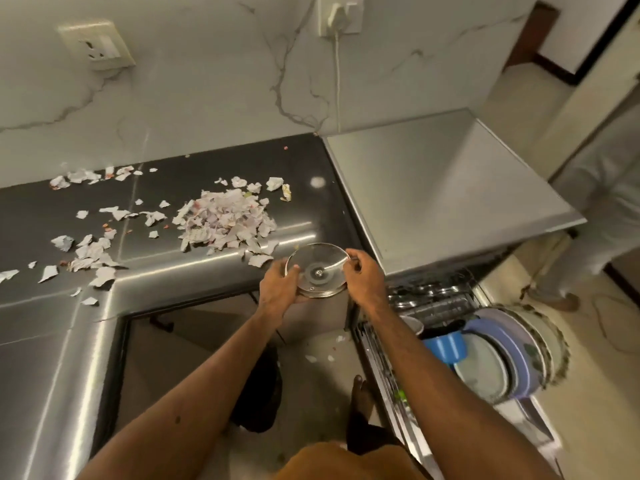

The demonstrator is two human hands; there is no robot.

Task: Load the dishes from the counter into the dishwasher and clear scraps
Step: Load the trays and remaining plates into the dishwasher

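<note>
A round glass lid (317, 268) with a metal rim and a centre knob is held upside down at the counter's front edge. My left hand (278, 285) grips its left rim and my right hand (362, 271) pinches its right rim. A heap of torn paper scraps (225, 220) lies on the dark counter (166, 188) just behind the lid, with more scraps (90, 251) strewn to the left. The open dishwasher's lower rack (384, 368) at the lower right holds several plates (512, 348) and a blue cup (446, 346).
A steel dishwasher top (443, 188) adjoins the counter on the right. A black bin bag (259, 386) sits on the floor under the counter, with scraps near it. A plugged-in cable (336, 81) runs down the marble wall. Another person's legs (595, 209) stand at the far right.
</note>
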